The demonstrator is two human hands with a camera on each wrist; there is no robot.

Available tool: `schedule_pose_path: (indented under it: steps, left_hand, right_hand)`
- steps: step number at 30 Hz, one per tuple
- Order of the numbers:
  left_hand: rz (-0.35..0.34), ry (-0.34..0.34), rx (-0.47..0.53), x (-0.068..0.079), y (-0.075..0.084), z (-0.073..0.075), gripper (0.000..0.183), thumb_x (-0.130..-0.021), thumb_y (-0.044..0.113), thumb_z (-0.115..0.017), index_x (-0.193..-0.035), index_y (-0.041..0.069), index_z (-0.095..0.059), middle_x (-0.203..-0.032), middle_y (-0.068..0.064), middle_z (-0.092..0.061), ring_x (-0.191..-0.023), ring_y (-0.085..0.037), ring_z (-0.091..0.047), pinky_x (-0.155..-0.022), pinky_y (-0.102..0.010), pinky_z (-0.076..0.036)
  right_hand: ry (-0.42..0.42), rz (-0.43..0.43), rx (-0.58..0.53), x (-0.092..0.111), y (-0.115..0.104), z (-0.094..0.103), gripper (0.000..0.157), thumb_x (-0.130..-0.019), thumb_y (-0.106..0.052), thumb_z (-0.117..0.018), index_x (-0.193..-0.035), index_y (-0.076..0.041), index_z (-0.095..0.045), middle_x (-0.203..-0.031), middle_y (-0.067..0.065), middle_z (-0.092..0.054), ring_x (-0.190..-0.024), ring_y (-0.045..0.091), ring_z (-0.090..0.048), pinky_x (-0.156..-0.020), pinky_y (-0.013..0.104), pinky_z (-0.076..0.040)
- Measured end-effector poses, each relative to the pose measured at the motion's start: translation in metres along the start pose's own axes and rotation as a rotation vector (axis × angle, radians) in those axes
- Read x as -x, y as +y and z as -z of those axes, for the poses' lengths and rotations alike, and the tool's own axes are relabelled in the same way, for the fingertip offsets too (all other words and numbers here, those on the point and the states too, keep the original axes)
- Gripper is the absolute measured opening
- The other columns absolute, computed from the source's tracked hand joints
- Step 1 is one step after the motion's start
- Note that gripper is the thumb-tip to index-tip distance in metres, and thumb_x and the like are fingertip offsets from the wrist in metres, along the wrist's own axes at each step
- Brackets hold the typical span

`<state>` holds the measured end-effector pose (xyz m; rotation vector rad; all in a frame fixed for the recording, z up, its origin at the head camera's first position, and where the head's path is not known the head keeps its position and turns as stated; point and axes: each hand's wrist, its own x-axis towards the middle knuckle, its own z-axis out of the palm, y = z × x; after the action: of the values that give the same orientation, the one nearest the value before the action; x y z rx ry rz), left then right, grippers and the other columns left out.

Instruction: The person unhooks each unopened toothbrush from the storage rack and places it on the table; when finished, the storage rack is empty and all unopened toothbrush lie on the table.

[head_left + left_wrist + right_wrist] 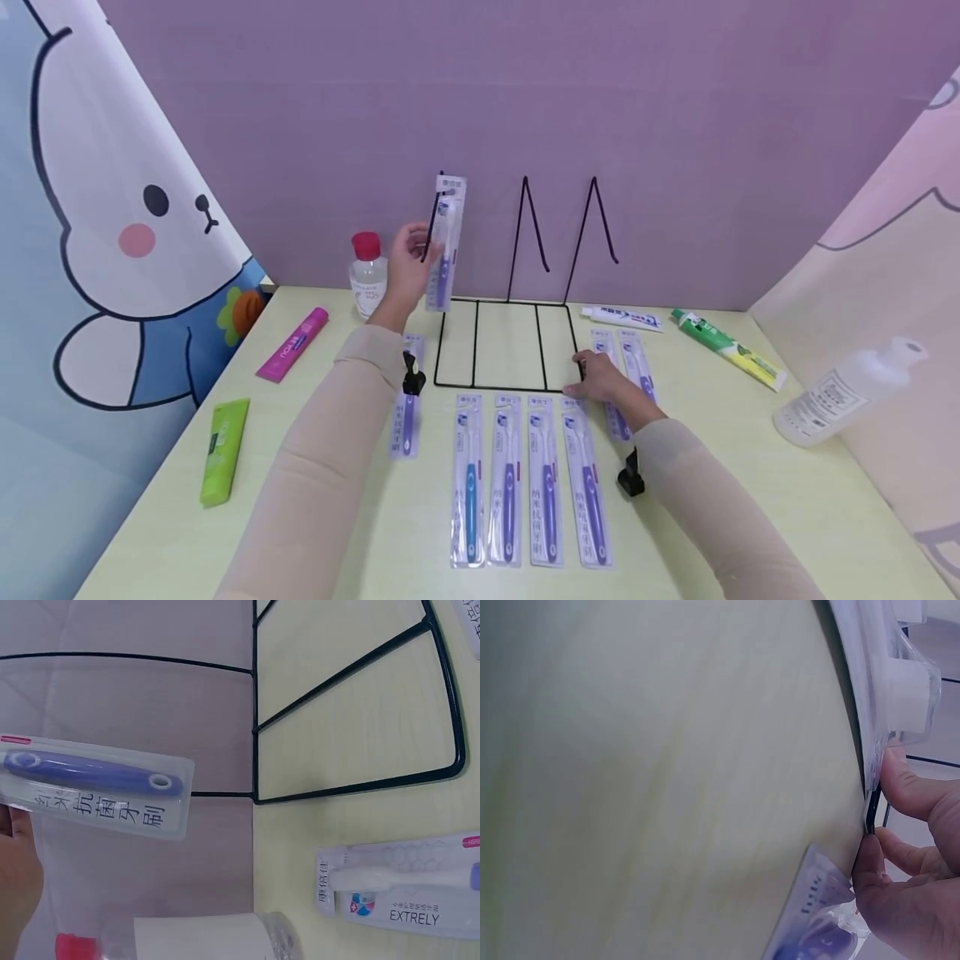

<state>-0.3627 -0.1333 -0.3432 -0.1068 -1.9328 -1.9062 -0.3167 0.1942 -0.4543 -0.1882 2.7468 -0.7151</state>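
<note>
My left hand (407, 271) holds a packaged purple toothbrush (450, 229) upright at the left hook of a black wire display rack (517, 388). The hook passes by the top of the pack; whether it goes through the hole is too small to tell. In the left wrist view, the pack's handle end (97, 780) juts out beyond the fingers. My right hand (600, 379) pinches the rack's front right corner, beside the top of a packaged toothbrush (587, 483). The right wrist view shows the thumb and fingers (904, 784) at the dark wire.
Several packaged toothbrushes, one blue (468, 492), lie before the rack and beside it. A red-capped bottle (367, 279), a pink tube (294, 343) and a green tube (225, 450) stand or lie left. Toothpaste tubes (727, 348) and a white bottle (840, 396) are right.
</note>
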Motion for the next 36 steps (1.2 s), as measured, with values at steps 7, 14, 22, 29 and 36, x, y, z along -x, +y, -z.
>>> schedule_pose_path:
  steps: [7,14,22,29,36]
  left_hand:
    - [-0.019,-0.055,-0.057,0.013,0.001,-0.001,0.037,-0.085,0.009,-0.062,-0.118,0.002,-0.048,-0.107,-0.012,-0.058,-0.095,-0.021,-0.055,-0.083,-0.029,-0.043]
    - [-0.001,-0.027,0.003,0.038,-0.013,0.016,0.036,-0.083,0.004,-0.064,-0.116,0.000,-0.049,-0.107,-0.013,-0.058,-0.094,-0.021,-0.055,-0.084,-0.028,-0.042]
    - [0.061,0.003,-0.081,0.065,-0.032,0.053,0.032,-0.083,0.001,-0.062,-0.113,0.004,-0.051,-0.106,-0.012,-0.057,-0.089,-0.021,-0.056,-0.078,-0.031,-0.045]
    - [0.237,0.008,-0.268,0.081,-0.039,0.091,0.037,-0.085,0.008,-0.060,-0.120,0.006,-0.047,-0.109,-0.012,-0.054,-0.095,-0.024,-0.053,-0.078,-0.034,-0.046]
    - [0.400,-0.107,-0.392,0.096,-0.051,0.111,0.040,-0.087,0.009,-0.056,-0.125,0.003,-0.043,-0.114,-0.019,-0.051,-0.100,-0.031,-0.051,-0.079,-0.038,-0.045]
  right_hand:
    - [0.008,-0.002,-0.012,0.002,-0.003,-0.001,0.074,-0.074,-0.028,-0.075,-0.131,0.000,-0.037,-0.123,0.023,-0.040,-0.112,0.036,-0.041,-0.094,0.046,-0.033]
    - [0.012,-0.011,-0.024,0.003,-0.004,-0.001,0.074,-0.075,-0.026,-0.074,-0.132,0.000,-0.036,-0.124,0.022,-0.039,-0.113,0.036,-0.040,-0.095,0.045,-0.031]
    - [0.009,-0.020,-0.007,0.002,-0.003,-0.002,0.074,-0.076,-0.026,-0.073,-0.133,0.000,-0.035,-0.123,0.023,-0.039,-0.111,0.036,-0.042,-0.094,0.045,-0.033]
    - [0.017,-0.017,-0.022,0.003,-0.005,-0.002,0.075,-0.075,-0.026,-0.074,-0.133,-0.001,-0.035,-0.123,0.023,-0.039,-0.109,0.036,-0.042,-0.092,0.046,-0.034]
    - [0.020,-0.016,-0.011,0.005,0.000,-0.001,0.074,-0.076,-0.027,-0.073,-0.133,0.000,-0.035,-0.122,0.023,-0.039,-0.108,0.035,-0.043,-0.092,0.046,-0.035]
